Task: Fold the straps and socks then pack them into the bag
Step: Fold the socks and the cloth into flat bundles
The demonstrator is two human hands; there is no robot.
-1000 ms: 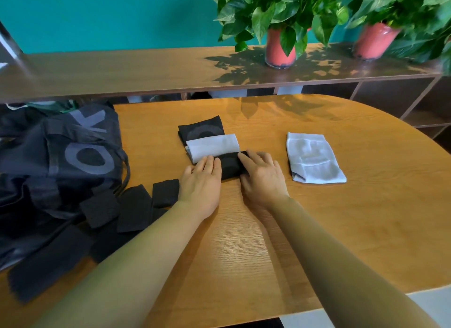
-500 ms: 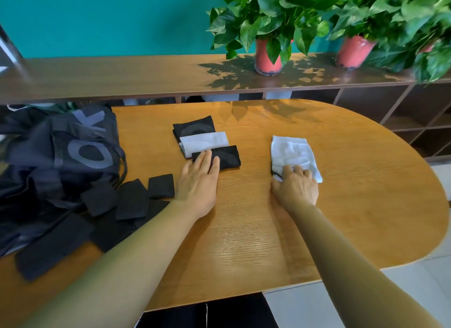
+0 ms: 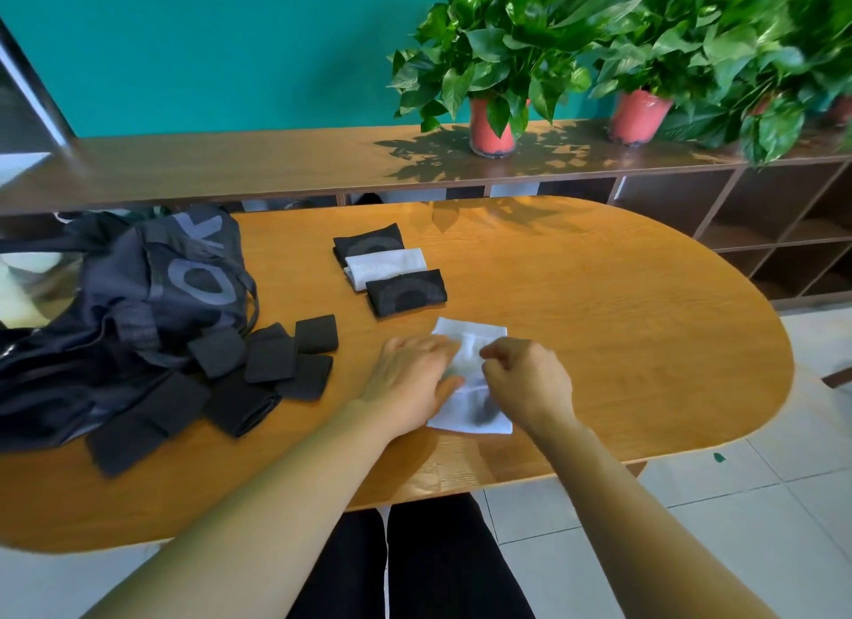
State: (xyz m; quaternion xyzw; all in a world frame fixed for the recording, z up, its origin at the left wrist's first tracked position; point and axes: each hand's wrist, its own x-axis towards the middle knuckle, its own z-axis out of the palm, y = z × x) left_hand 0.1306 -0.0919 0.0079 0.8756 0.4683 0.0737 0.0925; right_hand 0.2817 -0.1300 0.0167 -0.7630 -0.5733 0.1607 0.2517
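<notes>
Head view: wooden desk (image 3: 599,323) is seen before teal wall (image 3: 230,42). Bag (image 3: 152,295), contents unseen, is left of white sock (image 3: 475,335), which is pressed by flat left hand (image 3: 410,378) and pinched in right hand (image 3: 530,378) grip.

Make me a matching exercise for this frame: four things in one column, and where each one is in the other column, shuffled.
1. bag
2. straps
3. loose white sock
4. plant pots

a. on the shelf behind the table
b. touched by the left hand and right hand
c. at the table's left end
d. heaped beside the bag

Pairs: 1-c, 2-d, 3-b, 4-a
</notes>
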